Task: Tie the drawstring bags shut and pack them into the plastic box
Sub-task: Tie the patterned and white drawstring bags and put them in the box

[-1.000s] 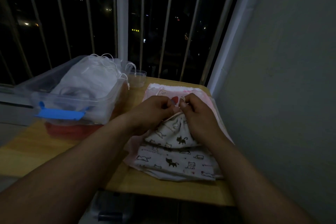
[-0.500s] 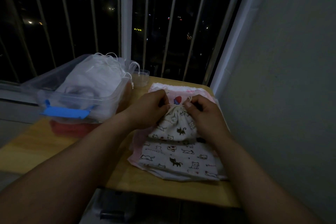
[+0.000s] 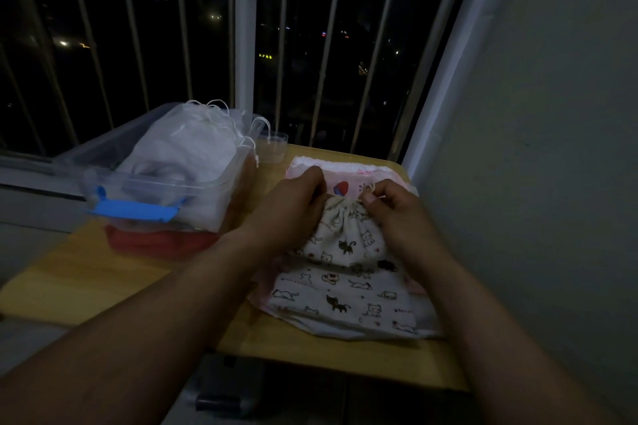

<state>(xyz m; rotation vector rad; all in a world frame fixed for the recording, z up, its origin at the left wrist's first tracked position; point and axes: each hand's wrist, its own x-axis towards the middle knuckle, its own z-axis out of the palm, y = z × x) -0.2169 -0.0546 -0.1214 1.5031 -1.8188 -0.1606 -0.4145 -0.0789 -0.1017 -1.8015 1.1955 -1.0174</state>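
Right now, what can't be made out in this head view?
Head view only:
Drawstring knot on the cat-print bag: covered by the fingers of the left hand and right hand.
What the red item under the plastic box is: too dim.
Print on the pink bag: partly behind the hands.

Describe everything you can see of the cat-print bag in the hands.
The cat-print bag is pale cloth, cotton by its look, dotted with small black and outline cats. Its mouth is gathered into a puckered neck pointing away from the camera; the body bulges below. It lies on a flat stack of like bags. The left hand grips the neck's left side; the right hand pinches the cord at its right.
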